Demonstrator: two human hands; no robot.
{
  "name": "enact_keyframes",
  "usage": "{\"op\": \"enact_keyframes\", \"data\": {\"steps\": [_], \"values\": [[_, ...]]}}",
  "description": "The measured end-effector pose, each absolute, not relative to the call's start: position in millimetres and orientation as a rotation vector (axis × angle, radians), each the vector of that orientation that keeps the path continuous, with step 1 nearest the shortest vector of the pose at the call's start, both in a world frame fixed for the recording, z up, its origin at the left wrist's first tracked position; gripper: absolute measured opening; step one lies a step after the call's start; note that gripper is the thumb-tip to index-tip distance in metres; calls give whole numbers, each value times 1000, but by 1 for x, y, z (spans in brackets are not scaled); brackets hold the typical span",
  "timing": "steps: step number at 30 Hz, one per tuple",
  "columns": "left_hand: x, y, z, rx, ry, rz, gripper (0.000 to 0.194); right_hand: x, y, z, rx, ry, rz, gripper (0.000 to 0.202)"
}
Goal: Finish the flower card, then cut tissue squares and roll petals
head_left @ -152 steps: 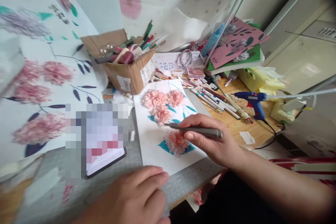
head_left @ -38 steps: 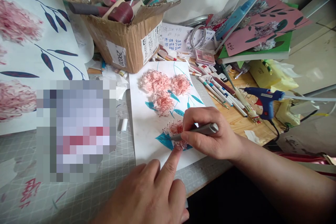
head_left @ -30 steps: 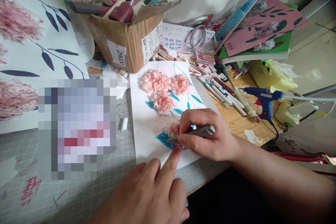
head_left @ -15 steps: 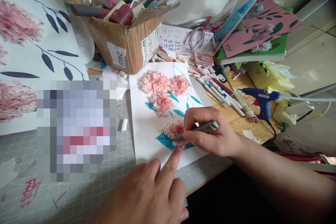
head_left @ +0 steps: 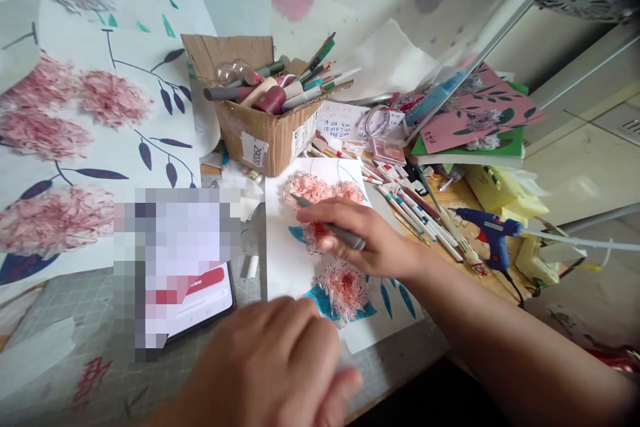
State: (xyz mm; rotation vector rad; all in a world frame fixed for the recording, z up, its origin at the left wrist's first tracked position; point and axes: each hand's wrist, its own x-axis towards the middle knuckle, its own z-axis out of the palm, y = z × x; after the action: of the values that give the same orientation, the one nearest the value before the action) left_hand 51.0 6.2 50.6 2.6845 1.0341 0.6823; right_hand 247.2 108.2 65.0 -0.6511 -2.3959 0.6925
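Note:
My right hand [head_left: 367, 233] is closed round a dark grey pen [head_left: 345, 235]. The pen's pointed end is over the upper pink ruffled flowers [head_left: 306, 188] on a white sheet [head_left: 283, 273]. Another pink flower [head_left: 345, 290] lies lower on that sheet, with teal painted leaves [head_left: 323, 300] round it. My hand hides part of the middle flowers. Below the sheet's lower left side, my left hand [head_left: 280, 360] is curled, somewhat blurred, with its fingertips tucked out of sight and no object visible in it.
Left of the sheet lies a phone [head_left: 205, 287], partly pixelated. A cardboard box [head_left: 280, 140] of brushes and tubes stands behind. Several markers [head_left: 423, 220] lie to the right, near a blue glue gun [head_left: 493, 230]. A larger flower picture [head_left: 150, 107] leans at left.
My right hand has lifted the pen from the lower leaf to the upper flowers. My left index finger, earlier stretched to the lower flower, has drawn back and curled. The view has tilted up.

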Motion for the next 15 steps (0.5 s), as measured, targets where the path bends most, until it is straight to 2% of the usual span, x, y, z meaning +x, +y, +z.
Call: {"op": "enact_keyframes", "data": {"steps": [3, 7, 11, 15], "values": [[49, 24, 51, 2563, 1170, 695, 22, 244, 115, 58, -582, -2570, 458, 31], [49, 32, 43, 2484, 1239, 463, 25, 256, 114, 57, -633, -2577, 406, 27], [52, 33, 40, 2455, 1268, 346, 29, 269, 111, 65, -669, -2530, 560, 24], [58, 38, 41, 2432, 1302, 295, 27, 268, 111, 69, -773, -2253, 826, 30]]}}
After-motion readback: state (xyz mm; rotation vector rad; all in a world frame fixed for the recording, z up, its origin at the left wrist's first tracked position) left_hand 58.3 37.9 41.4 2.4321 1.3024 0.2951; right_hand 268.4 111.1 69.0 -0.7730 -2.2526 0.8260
